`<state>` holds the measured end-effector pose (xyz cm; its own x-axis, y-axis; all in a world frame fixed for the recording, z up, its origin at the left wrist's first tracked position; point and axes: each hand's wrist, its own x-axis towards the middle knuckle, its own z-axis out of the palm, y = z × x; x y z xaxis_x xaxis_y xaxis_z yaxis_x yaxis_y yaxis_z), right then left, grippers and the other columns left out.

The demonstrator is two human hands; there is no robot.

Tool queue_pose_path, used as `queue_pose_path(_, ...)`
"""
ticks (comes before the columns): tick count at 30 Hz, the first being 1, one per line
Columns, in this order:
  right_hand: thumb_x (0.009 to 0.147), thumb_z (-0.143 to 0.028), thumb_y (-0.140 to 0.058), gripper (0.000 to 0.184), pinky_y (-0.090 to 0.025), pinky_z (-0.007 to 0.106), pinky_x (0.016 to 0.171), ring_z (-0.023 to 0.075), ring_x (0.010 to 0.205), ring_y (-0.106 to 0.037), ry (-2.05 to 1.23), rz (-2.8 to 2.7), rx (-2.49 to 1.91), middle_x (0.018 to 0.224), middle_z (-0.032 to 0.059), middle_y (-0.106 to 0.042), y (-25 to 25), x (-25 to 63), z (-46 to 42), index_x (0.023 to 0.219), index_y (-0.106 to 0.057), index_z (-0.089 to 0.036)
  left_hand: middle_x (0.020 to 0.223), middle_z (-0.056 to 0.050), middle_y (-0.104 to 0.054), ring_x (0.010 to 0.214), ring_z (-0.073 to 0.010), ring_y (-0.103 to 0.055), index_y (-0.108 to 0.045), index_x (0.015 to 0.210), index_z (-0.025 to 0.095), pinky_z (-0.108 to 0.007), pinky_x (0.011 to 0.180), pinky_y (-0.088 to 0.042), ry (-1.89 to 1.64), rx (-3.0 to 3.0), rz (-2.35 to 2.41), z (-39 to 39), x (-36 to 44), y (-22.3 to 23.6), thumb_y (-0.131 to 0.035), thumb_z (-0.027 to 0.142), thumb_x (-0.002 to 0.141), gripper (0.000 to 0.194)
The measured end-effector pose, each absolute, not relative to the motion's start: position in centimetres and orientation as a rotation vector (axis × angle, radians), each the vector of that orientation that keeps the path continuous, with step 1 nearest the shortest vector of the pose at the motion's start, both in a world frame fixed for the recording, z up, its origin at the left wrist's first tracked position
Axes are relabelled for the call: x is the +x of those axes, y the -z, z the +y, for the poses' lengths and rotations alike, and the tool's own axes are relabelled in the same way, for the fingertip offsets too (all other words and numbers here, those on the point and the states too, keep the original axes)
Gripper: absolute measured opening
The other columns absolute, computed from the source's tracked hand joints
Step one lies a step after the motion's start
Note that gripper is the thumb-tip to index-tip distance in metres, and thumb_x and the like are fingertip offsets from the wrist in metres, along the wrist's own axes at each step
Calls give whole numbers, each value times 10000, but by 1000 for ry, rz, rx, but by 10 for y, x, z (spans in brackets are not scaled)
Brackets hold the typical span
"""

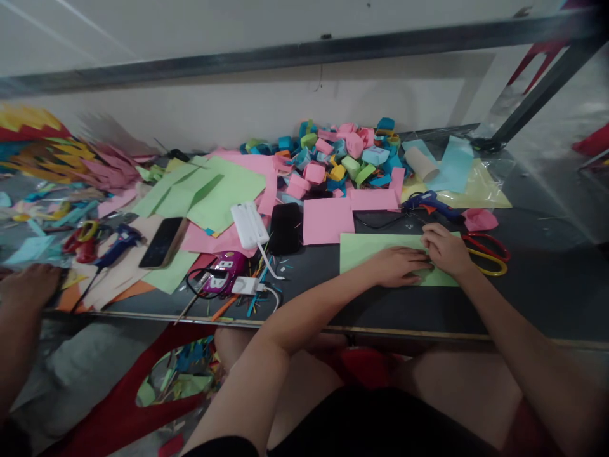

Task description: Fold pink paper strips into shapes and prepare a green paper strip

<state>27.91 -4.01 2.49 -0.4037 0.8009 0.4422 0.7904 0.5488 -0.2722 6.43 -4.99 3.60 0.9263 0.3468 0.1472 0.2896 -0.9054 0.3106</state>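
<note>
A sheet of light green paper lies on the dark table in front of me. My left hand rests flat on it with the fingers stretched to the right. Close to those fingertips, my right hand is closed in a pinch over the paper's right part. What it holds, if anything, is hidden by the fingers. Scissors with red and yellow handles lie just right of my right hand. Behind that hand is a blue glue gun, near a crumpled pink paper piece.
A heap of folded paper pieces sits against the wall. Pink paper, a black phone, a white power strip and a purple power strip lie to the left. A co-worker's hand is at far left.
</note>
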Motion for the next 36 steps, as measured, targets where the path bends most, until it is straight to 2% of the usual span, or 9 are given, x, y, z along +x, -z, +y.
queue_pose_path(7,841,-118,-451,196,-457,327,644,212,825,-651,18,-2231,-1301,944,60,-661,-23,280,-39,735,-554,-248,1539,-120,-570,1498,-211,-457,-600,1444,166,-397,1257,-374,-277,2793,475,-50,64,-39,-590,285,1022,438)
queue_pose_path(14,849,-115,-473,209,-500,341,698,240,967,-677,-18,-2195,-1292,1070,84,-696,-24,278,-41,796,-629,-243,1537,-130,-570,1494,-215,-462,-588,1449,144,-399,1264,-359,-290,2794,469,-49,64,-33,-578,300,1027,450)
queue_pose_path(24,878,-150,-461,195,-506,362,731,230,855,-663,-99,-2197,-1269,934,63,-667,-33,277,-42,766,-587,-250,1553,-107,-558,1493,-214,-463,-591,1448,173,-395,1253,-364,-309,2795,472,-49,65,-31,-572,303,1028,440)
queue_pose_path(28,933,-185,-458,184,-523,384,828,240,907,-671,-191,-2187,-1168,950,67,-690,-54,230,-37,885,-621,-256,1532,-127,-575,1465,-274,-497,-611,1440,172,-458,1244,-375,-217,2791,532,-51,68,-30,-546,372,1042,450)
queue_pose_path(30,937,-259,-533,147,-534,395,842,260,939,-682,-245,-2232,-1149,990,73,-714,-63,186,-29,1044,-634,-257,1591,-138,-504,1511,-280,-436,-558,1491,143,-437,1268,-341,-164,2779,584,-52,69,-29,-521,380,1054,499)
queue_pose_path(31,906,-306,-614,273,-535,421,881,287,1008,-679,-253,-2269,-1152,1073,88,-721,-65,162,-23,1173,-616,-250,1628,-131,-454,1536,-267,-396,-516,1524,135,-408,1281,-317,-145,2770,594,-52,69,-29,-519,366,1056,522)
queue_pose_path(33,812,-362,-755,642,-494,507,1017,361,1201,-625,-261,-2393,-1109,1305,145,-676,-65,115,-10,1390,-518,-217,1670,-89,-393,1564,-235,-344,-462,1562,155,-356,1292,-277,-130,2749,570,-51,68,-30,-518,331,1055,540)
queue_pose_path(35,698,-415,-865,958,-448,562,1081,423,1341,-535,-269,-2503,-1083,1463,208,-579,-61,77,4,1507,-414,-173,1675,-50,-392,1575,-225,-320,-456,1570,186,-342,1291,-250,-111,2732,503,-48,66,-33,-506,319,1056,533)
queue_pose_path(36,665,-432,-889,1044,-445,568,1083,437,1366,-515,-277,-2542,-1090,1493,224,-554,-58,62,10,1537,-383,-161,1677,-41,-389,1582,-227,-304,-451,1573,192,-349,1295,-233,-94,2723,476,-47,65,-35,-497,320,1058,533)
